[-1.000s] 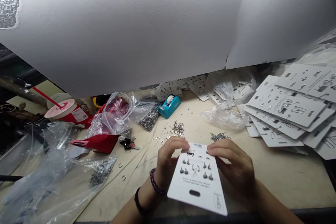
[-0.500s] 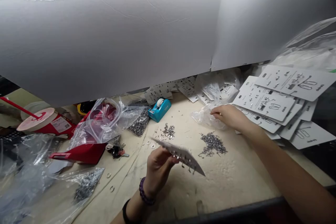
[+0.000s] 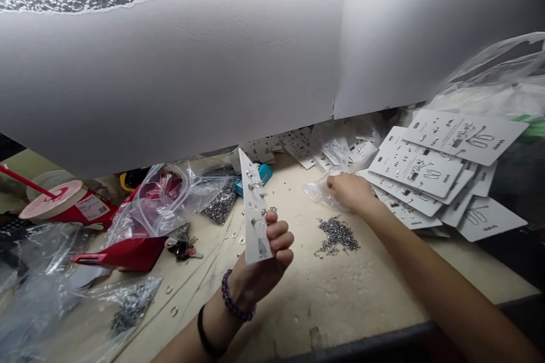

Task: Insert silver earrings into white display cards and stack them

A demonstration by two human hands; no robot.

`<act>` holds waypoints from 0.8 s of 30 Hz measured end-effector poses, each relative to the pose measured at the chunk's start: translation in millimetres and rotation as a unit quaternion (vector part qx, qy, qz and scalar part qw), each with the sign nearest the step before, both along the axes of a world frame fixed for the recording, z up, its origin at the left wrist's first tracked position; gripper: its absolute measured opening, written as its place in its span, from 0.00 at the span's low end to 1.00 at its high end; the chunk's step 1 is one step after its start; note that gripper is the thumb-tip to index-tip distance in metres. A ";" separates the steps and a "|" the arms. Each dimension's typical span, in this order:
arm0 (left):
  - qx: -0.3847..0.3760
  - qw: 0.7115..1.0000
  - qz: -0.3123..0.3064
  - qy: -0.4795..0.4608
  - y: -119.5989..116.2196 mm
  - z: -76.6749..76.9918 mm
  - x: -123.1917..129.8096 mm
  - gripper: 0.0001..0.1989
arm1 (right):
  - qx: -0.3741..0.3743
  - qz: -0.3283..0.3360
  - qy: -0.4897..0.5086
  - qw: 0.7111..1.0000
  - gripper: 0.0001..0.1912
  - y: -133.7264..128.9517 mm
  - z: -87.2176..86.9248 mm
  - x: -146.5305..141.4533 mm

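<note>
A white card (image 3: 254, 221) with small metal pieces stuck through it stands almost upright in my left hand (image 3: 272, 252), whose fingers are closed on its edge. My right hand (image 3: 349, 190) is at a clear plastic bag (image 3: 317, 190), its fingers pressed together; what they pinch is hidden. Between the hands and nearer to me lies a pile of small metal pieces (image 3: 338, 236). A smaller cluster is partly hidden behind my left hand. The blue tape dispenser (image 3: 264, 173) shows partly behind the card.
Stacked printed cards (image 3: 430, 173) stand at the right. On the left are a red scoop (image 3: 123, 254), a red cup (image 3: 89, 204) with a straw, keys (image 3: 185, 247) and bags of metal pieces (image 3: 134, 306). A large white sheet (image 3: 170, 79) hangs across the back.
My left hand has turned the card from nearly flat to almost upright, so its face with the metal pieces shows. My right hand remains at the clear bag. The view has shifted slightly.
</note>
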State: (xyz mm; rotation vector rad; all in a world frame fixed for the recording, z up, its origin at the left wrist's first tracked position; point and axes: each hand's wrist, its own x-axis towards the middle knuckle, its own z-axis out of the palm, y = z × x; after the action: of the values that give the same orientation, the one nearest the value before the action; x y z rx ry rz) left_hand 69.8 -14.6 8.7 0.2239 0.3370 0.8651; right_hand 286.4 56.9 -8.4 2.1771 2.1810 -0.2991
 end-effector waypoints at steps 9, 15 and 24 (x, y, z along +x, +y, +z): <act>-0.070 0.997 0.001 -0.033 7.8 -11.3 16.0 0.15 | 0.058 0.012 0.052 0.997 0.12 -10.6 -4.3 8.5; -0.084 0.996 -0.007 -0.033 5.1 -26.1 12.3 0.15 | 0.092 0.001 0.115 0.989 0.14 -15.2 -7.6 14.9; -0.096 0.995 -0.026 -0.020 -0.9 -28.0 9.6 0.14 | 0.242 -0.070 0.187 0.950 0.17 -28.5 4.7 17.7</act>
State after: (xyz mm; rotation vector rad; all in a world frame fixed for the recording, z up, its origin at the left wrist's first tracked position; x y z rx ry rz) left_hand 79.5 -15.5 -19.2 0.0368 0.3734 0.7802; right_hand 304.1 28.4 -3.7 2.7367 2.5159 -0.2098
